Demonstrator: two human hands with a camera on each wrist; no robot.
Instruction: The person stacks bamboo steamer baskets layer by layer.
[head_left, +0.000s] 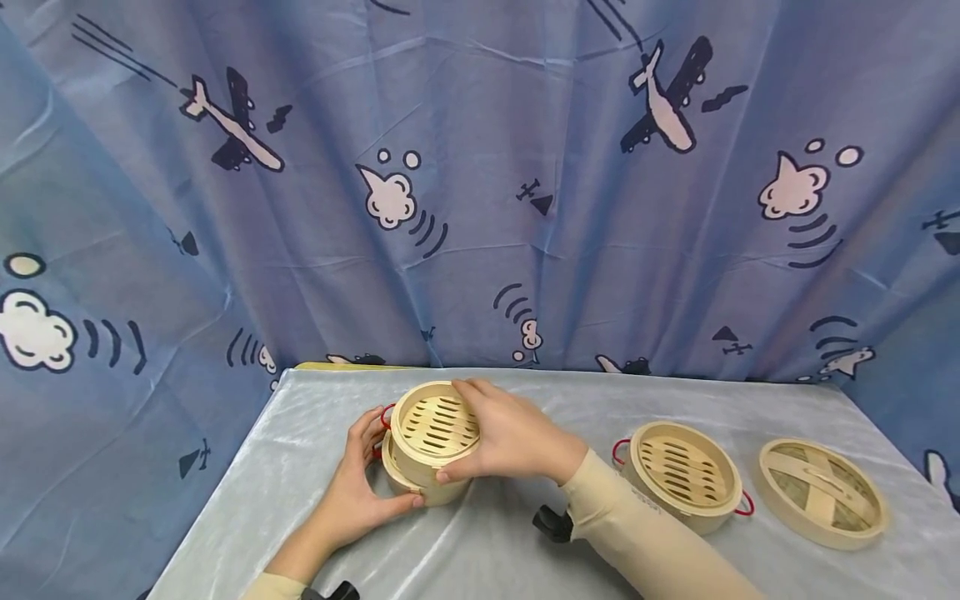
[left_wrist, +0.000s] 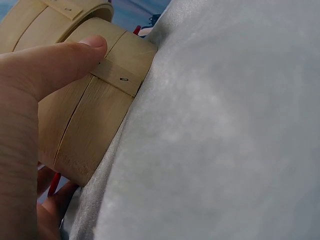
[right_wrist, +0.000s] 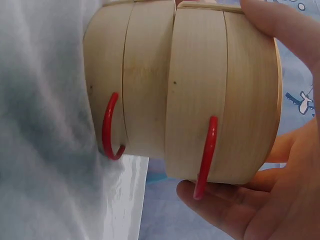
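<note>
Two small round bamboo steamer baskets are stacked left of the table's middle. My right hand (head_left: 517, 437) grips the upper steamer basket (head_left: 437, 427), thumb on the near side and fingers at the far rim. Its slatted floor faces up. Beneath it, my left hand (head_left: 354, 500) holds the lower steamer basket (head_left: 447, 493) between thumb and fingers, close to the cloth. In the right wrist view, the upper basket sits a little off-centre over the lower one, each with a red handle (right_wrist: 207, 155) on its side. The lower basket's inside is hidden.
A third steamer basket (head_left: 684, 467) with red handles stands to the right, near my right forearm. Beyond it lies a round woven bamboo lid (head_left: 821, 493). A grey cloth (head_left: 540, 550) covers the table, and a blue patterned curtain (head_left: 480, 292) hangs behind its far edge.
</note>
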